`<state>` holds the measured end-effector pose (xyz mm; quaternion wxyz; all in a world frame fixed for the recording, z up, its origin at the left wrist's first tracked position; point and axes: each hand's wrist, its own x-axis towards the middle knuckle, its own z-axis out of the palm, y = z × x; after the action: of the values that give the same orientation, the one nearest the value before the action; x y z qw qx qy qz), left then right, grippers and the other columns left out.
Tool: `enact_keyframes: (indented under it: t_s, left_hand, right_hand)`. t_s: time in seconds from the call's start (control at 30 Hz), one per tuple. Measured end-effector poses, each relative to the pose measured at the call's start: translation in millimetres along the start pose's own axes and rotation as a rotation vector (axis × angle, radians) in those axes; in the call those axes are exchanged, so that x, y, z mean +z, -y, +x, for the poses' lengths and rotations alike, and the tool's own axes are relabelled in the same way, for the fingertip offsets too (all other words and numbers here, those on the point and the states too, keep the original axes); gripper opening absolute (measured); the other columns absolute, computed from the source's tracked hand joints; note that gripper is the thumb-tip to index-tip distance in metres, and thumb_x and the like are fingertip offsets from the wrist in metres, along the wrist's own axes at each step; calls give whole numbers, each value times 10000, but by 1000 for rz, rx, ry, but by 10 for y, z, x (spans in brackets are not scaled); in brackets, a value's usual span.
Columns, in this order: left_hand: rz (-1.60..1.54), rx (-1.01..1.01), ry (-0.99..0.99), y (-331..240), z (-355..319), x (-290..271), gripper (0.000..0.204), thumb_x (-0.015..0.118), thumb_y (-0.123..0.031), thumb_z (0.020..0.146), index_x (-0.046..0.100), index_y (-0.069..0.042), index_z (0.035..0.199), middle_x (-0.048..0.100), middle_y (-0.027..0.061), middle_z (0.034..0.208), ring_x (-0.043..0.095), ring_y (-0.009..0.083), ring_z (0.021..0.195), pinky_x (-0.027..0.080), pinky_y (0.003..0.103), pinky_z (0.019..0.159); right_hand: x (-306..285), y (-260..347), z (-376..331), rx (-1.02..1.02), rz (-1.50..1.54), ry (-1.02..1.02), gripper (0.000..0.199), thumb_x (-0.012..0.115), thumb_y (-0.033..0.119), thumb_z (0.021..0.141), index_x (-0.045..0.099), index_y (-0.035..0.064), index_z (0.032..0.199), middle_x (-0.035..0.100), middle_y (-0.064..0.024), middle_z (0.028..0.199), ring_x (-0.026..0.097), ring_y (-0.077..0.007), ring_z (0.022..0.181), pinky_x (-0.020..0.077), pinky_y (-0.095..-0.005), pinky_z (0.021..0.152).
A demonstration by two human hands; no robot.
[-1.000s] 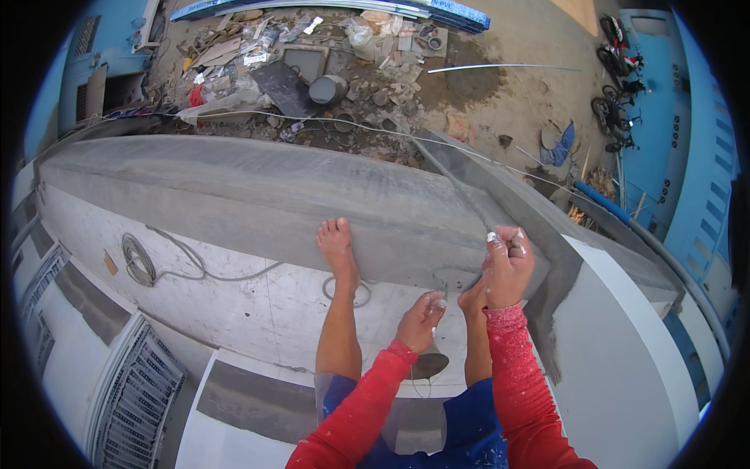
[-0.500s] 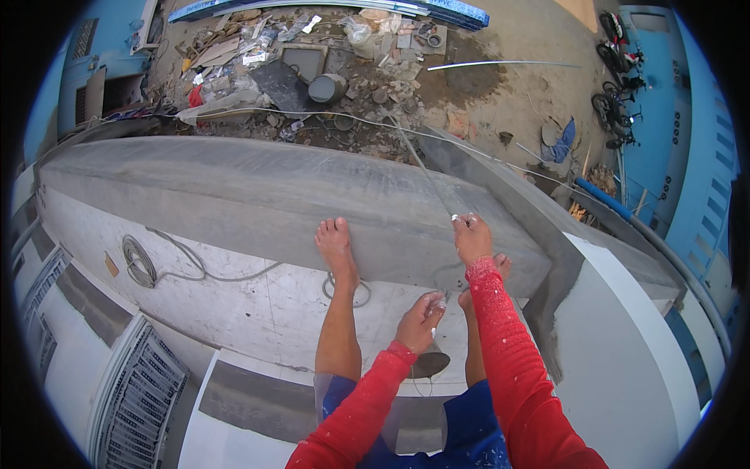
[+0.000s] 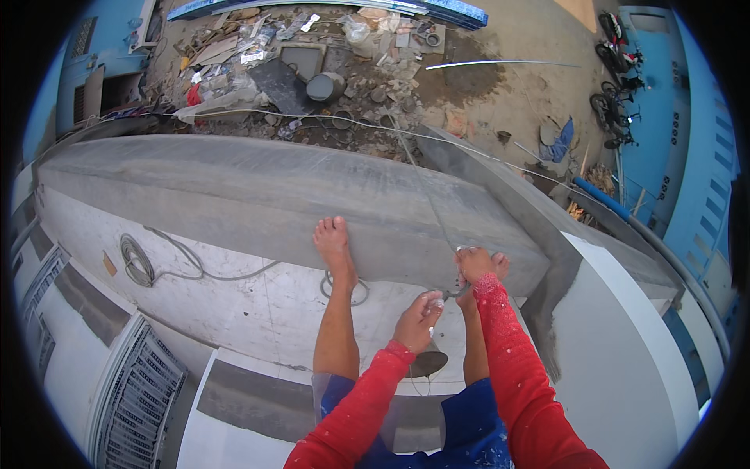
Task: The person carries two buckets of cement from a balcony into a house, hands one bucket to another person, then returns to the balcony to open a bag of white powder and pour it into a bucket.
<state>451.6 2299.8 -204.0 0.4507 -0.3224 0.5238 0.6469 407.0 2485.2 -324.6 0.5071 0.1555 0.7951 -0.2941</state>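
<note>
A thin grey rope [image 3: 426, 184] runs from the ground below, up over the grey concrete ledge [image 3: 273, 184], to my hands. My right hand [image 3: 475, 266] is closed around it just above my right foot. Lower and to the left, my left hand [image 3: 418, 320] is also closed on the rope, its fingertips whitened. A short slack piece hangs between the two hands. Beneath my left hand is a dark round-topped object [image 3: 428, 364], partly hidden, with thin loops of line under it. My bare left foot [image 3: 333, 238] presses against the ledge, beside another loop of rope.
A coiled grey hose or rope [image 3: 137, 262] lies on the white surface at left. A white-sided wall [image 3: 617, 328] rises at right. Far below are rubble, a grey bucket [image 3: 326, 87] and parked motorbikes [image 3: 613, 102]. A pale cable [image 3: 484, 152] crosses beyond the ledge.
My right hand has come down toward me, drawing the rope with it, and is now nearer my left hand. Slack shows between the hands; my left hand has hardly moved.
</note>
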Motion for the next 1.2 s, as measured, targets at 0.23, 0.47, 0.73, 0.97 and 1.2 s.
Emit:
enact_keyframes:
  t_s: [0.23, 0.47, 0.73, 0.97, 1.2]
  left_hand:
    - [-43, 10, 16, 1, 0, 2, 318, 514, -125, 925, 497, 8, 1213, 558, 83, 1134, 540, 140, 1034, 434, 276, 889]
    - [-48, 5, 17, 70, 16, 15, 319, 515, -119, 927, 491, 10, 1217, 551, 86, 1145, 543, 149, 1046, 438, 280, 885]
    - [-38, 4, 32, 70, 8, 0, 323, 502, -106, 930, 476, 11, 1230, 545, 92, 1147, 544, 161, 1061, 435, 286, 895]
    - [-21, 38, 21, 33, -24, 0, 313, 498, -84, 920, 488, 7, 1219, 565, 90, 1106, 555, 159, 1019, 437, 281, 880]
    - [-54, 75, -54, 25, -4, -17, 271, 538, -173, 919, 541, -9, 1134, 622, 80, 1027, 587, 133, 893, 449, 263, 795]
  right_hand:
    - [-64, 58, -360, 477, 926, 114, 325, 473, 304, 903, 562, 10, 796, 441, -25, 525, 414, -208, 376, 384, -415, 362]
    - [-123, 145, -325, 633, 1070, 108, 285, 508, 291, 896, 548, 29, 791, 399, 9, 523, 365, -141, 383, 361, -338, 369]
    - [-99, 80, 9, 606, 1112, 167, 271, 512, 261, 896, 565, 5, 827, 430, 15, 539, 393, -121, 397, 386, -317, 375]
    - [-66, 64, 38, 626, 1084, 145, 262, 506, 250, 899, 566, 17, 795, 429, 12, 531, 380, -123, 388, 388, -322, 383]
    - [-153, 265, -775, 455, 1100, 239, 271, 495, 299, 910, 523, 64, 778, 381, 29, 511, 355, -114, 372, 367, -298, 384]
